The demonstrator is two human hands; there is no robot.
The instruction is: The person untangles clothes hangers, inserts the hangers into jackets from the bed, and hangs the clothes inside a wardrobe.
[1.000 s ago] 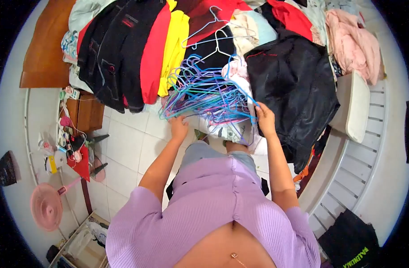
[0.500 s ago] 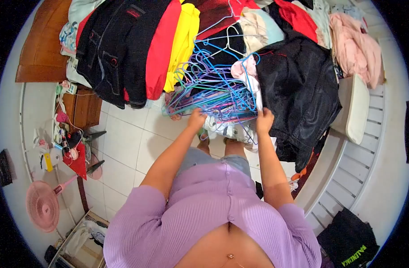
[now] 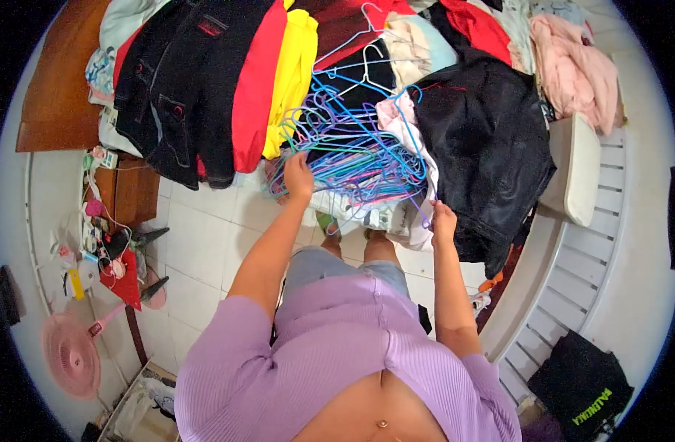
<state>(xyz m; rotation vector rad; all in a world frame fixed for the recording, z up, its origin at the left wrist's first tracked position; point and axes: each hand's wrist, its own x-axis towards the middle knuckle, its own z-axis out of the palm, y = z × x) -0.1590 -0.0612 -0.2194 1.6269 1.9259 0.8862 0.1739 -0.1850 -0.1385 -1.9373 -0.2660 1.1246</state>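
A tangled pile of blue, purple and green plastic hangers (image 3: 367, 162) lies in front of me. My left hand (image 3: 299, 177) is closed at the pile's left end, its fingertips partly hidden against the hangers. On the right, my right hand (image 3: 444, 221) pinches the edge of a pale pink and white garment (image 3: 400, 118) that runs down along the pile's right side. A purple hanger hook hangs just beside those fingers. Right of the garment lies a black jacket (image 3: 484, 147). Two white hangers (image 3: 368, 66) rest behind the pile.
Black denim (image 3: 160, 96), red cloth (image 3: 260, 96) and yellow cloth (image 3: 293, 81) are heaped at the back left. Pink clothing (image 3: 573, 70) lies at the far right by a white bin (image 3: 577, 169). A pink fan (image 3: 72, 353) stands left, above tiled floor (image 3: 197, 228).
My left hand has moved left and forward along the hangers. My right hand has come nearer to me and slightly right, drawing the pink and white garment's edge down.
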